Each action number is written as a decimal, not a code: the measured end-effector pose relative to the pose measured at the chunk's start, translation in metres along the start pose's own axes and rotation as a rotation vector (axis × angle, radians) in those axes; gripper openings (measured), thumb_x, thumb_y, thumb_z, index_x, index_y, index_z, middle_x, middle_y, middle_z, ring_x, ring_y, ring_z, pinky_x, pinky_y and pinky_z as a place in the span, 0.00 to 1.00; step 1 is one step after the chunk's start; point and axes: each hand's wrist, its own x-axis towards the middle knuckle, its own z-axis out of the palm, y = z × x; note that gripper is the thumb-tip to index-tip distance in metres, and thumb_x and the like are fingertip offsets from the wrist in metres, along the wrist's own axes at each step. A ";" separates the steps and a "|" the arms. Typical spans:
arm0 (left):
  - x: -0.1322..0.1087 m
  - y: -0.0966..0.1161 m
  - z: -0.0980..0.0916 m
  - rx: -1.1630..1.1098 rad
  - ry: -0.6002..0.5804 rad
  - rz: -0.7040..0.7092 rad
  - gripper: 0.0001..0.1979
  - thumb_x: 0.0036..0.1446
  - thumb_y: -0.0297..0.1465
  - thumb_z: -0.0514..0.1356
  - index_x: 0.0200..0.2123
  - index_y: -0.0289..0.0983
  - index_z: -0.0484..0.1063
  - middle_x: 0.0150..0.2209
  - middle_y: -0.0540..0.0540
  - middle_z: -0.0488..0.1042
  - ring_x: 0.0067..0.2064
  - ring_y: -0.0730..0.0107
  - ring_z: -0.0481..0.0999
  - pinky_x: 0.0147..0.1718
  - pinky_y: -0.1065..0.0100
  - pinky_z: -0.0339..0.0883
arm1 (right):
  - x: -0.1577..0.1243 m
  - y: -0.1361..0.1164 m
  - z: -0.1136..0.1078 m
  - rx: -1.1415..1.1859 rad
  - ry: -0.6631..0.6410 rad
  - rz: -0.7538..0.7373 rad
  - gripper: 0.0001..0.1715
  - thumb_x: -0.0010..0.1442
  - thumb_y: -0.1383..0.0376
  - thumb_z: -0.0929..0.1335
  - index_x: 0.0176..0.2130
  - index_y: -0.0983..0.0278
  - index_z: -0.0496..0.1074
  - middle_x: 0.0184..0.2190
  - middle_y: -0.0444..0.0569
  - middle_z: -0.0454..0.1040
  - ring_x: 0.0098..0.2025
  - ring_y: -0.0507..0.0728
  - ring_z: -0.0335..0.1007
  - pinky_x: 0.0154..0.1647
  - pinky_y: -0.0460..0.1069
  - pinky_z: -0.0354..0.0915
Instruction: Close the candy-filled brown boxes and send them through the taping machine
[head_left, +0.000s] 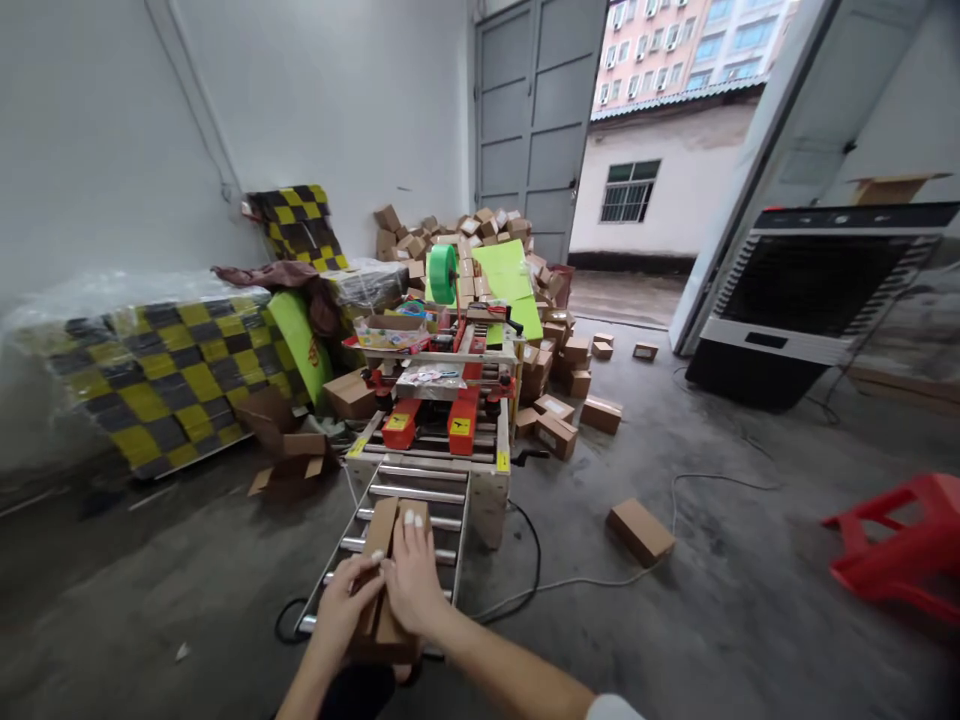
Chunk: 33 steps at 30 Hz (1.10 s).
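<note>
A long brown cardboard box (384, 522) lies lengthwise on the roller conveyor (420, 478), its top flaps folded in with a seam along the middle. On the left flap, my left hand (346, 592) has its fingers bent, thumb and index close together on the cardboard near the seam. My right hand (414, 578) lies flat across the right flap, fingers stretched forward. Straight ahead of the box stands a carton-sealing machine (429, 405) with red side belts and a green tape roll (442, 274) on top.
Small cartons (555, 434) are heaped behind and right of the machine. A lone carton (641, 532) and a cable (570, 582) lie on the floor. To the right are a red stool (900, 540) and an air cooler (810, 300). Wrapped yellow-black stacks (172, 370) stand left, near an opened carton (292, 450).
</note>
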 end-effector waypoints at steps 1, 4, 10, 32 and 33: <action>-0.005 -0.005 -0.002 -0.143 0.033 -0.095 0.22 0.35 0.47 0.68 0.34 0.39 0.81 0.42 0.41 0.80 0.48 0.49 0.77 0.52 0.54 0.68 | -0.009 -0.001 0.000 0.005 -0.046 -0.074 0.42 0.69 0.56 0.60 0.73 0.69 0.41 0.74 0.61 0.35 0.75 0.69 0.30 0.73 0.70 0.38; -0.027 -0.009 0.001 -0.461 0.198 -0.335 0.25 0.34 0.43 0.68 0.38 0.39 0.80 0.48 0.42 0.79 0.55 0.48 0.75 0.55 0.54 0.68 | -0.027 0.000 -0.010 0.006 -0.221 -0.288 0.54 0.64 0.44 0.65 0.73 0.68 0.41 0.74 0.63 0.33 0.75 0.71 0.26 0.72 0.72 0.34; -0.049 0.002 0.011 -0.540 0.285 -0.359 0.23 0.42 0.45 0.66 0.40 0.38 0.79 0.48 0.43 0.79 0.56 0.53 0.74 0.56 0.57 0.67 | -0.039 -0.002 -0.026 -0.047 -0.246 -0.421 0.80 0.45 0.38 0.75 0.74 0.66 0.32 0.73 0.68 0.35 0.75 0.76 0.29 0.70 0.75 0.29; -0.089 -0.033 -0.004 -0.651 0.585 -0.791 0.12 0.48 0.33 0.64 0.38 0.37 0.73 0.36 0.45 0.79 0.33 0.71 0.77 0.39 0.64 0.74 | 0.202 0.080 -0.062 -0.318 -0.017 -0.246 0.39 0.65 0.60 0.68 0.62 0.88 0.59 0.66 0.74 0.57 0.71 0.66 0.49 0.73 0.59 0.43; -0.095 -0.030 -0.008 -0.631 0.581 -0.783 0.13 0.48 0.34 0.65 0.39 0.37 0.73 0.36 0.45 0.79 0.33 0.71 0.77 0.39 0.63 0.74 | 0.220 0.077 -0.065 -0.316 0.022 -0.192 0.38 0.67 0.60 0.63 0.61 0.93 0.56 0.66 0.77 0.55 0.72 0.67 0.47 0.72 0.60 0.42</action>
